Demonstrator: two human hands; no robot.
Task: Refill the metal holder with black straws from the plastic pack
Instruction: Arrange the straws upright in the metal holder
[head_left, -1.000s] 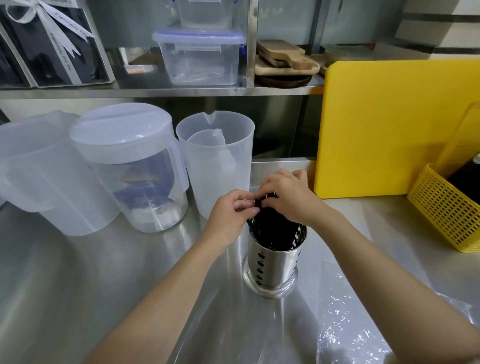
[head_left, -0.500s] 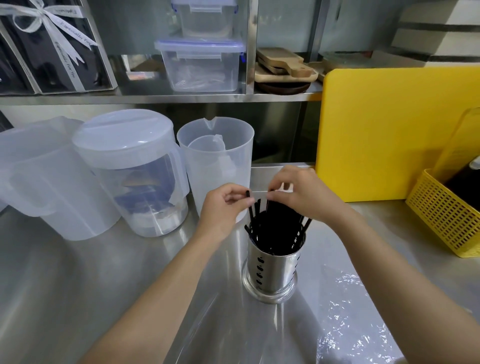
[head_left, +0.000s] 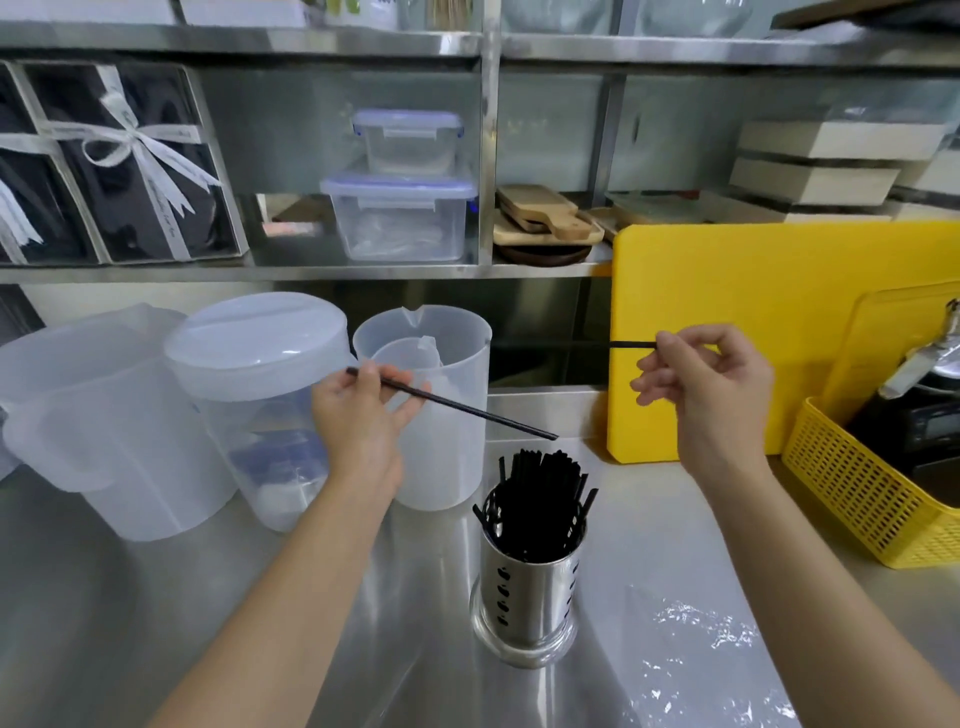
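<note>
A steel counter (head_left: 130, 613) carries everything, with a yellow board (head_left: 779, 291) leaning at the back right and a yellow basket (head_left: 852, 499) beside it. Three clear jugs (head_left: 104, 415) stand in a row at the left. Clear plastic wrap (head_left: 696, 649) lies crumpled on the counter, right of the holder (head_left: 524, 597). The holder stands upright near the front centre, packed with black straws (head_left: 540, 493) that fan out above its rim. The left hand (head_left: 358, 415) is raised above and left of the holder, fingers closed on one straw (head_left: 467, 410) that slopes down toward the right. The right hand (head_left: 711, 384) is up in front of the board, pinching a second straw (head_left: 631, 344) that points left, level.
</note>
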